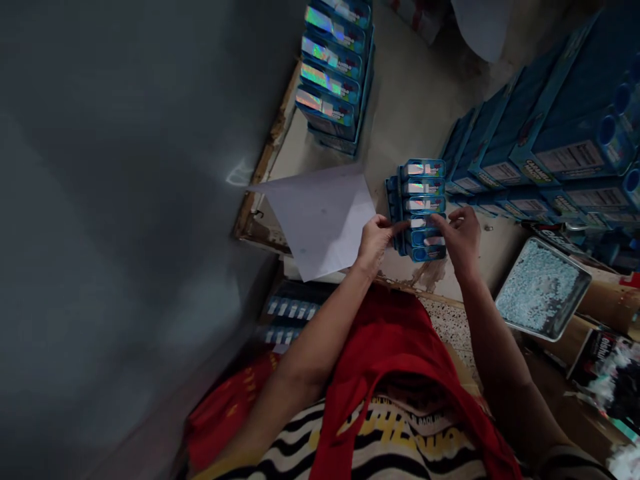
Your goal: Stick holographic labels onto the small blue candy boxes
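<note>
A short row of small blue plastic packs (pixel 424 188) stands in a blue carton (pixel 393 200) near the table's front edge. Shiny pale stickers lie across the tops of the farther packs. My left hand (pixel 375 245) is at the row's left side, its index finger reaching onto a pack and its other fingers curled; whatever they may hold is hidden. From the right, my right hand (pixel 463 239) touches the nearer packs with its fingers apart. A small sticker (pixel 418 223) shows between the two hands' fingertips. Beside my left hand lies a large white sheet (pixel 325 217), partly past the table edge.
A longer row of stickered blue packs (pixel 333 73) stands at the back left. Stacked blue cartons (pixel 545 133) line the right side. A clear tray (pixel 540 287) of pale blue pellets sits at the right. Dark wall (pixel 125 200) closes off the left; below the table are more packs (pixel 293 310).
</note>
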